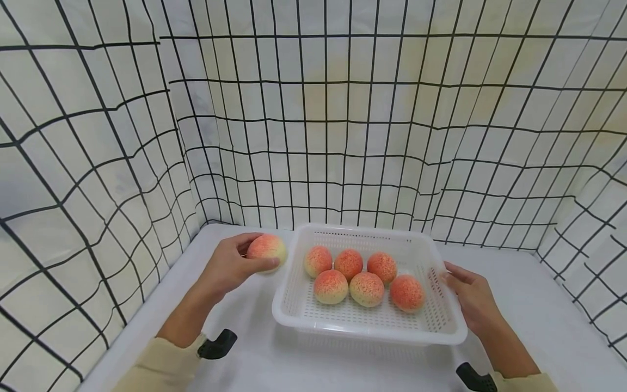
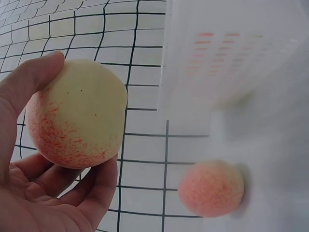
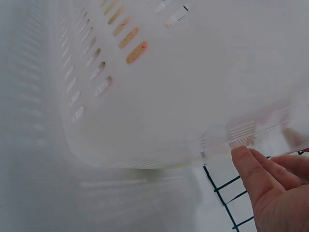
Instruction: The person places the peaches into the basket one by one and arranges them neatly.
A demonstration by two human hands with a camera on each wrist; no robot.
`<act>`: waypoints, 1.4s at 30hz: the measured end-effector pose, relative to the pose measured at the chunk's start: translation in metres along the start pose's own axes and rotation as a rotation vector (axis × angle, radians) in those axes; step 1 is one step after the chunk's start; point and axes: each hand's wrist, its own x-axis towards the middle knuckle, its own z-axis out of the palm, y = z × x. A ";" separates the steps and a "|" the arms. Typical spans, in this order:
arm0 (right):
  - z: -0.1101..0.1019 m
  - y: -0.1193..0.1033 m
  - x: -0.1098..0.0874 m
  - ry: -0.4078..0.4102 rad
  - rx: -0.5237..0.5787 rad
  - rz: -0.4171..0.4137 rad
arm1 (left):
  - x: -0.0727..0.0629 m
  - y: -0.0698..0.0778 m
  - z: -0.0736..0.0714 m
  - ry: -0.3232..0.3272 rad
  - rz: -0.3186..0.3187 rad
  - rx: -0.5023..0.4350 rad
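My left hand (image 1: 227,265) holds a yellow and pink-red peach (image 1: 266,250) just left of the white perforated basket (image 1: 343,325). In the left wrist view, thumb and curled fingers surround this peach (image 2: 79,116). A second loose peach (image 2: 211,188) rests on the white surface there; in the head view it is mostly hidden or cannot be made out. Inside the basket sit several peaches, among them a redder one (image 1: 407,293) at the right. My right hand (image 1: 472,296) grips the basket's right rim, its fingertips against the translucent plastic (image 3: 169,121) in the right wrist view.
Black wire grid (image 1: 343,136) over pale sheeting stands behind the table and along both sides. The white table (image 1: 254,354) extends around the basket. A black wrist mount (image 1: 217,344) juts from the left sleeve, another (image 1: 475,377) from the right.
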 end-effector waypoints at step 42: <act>0.000 -0.001 -0.001 -0.004 0.001 -0.014 | 0.007 0.071 0.104 -0.265 0.150 -0.060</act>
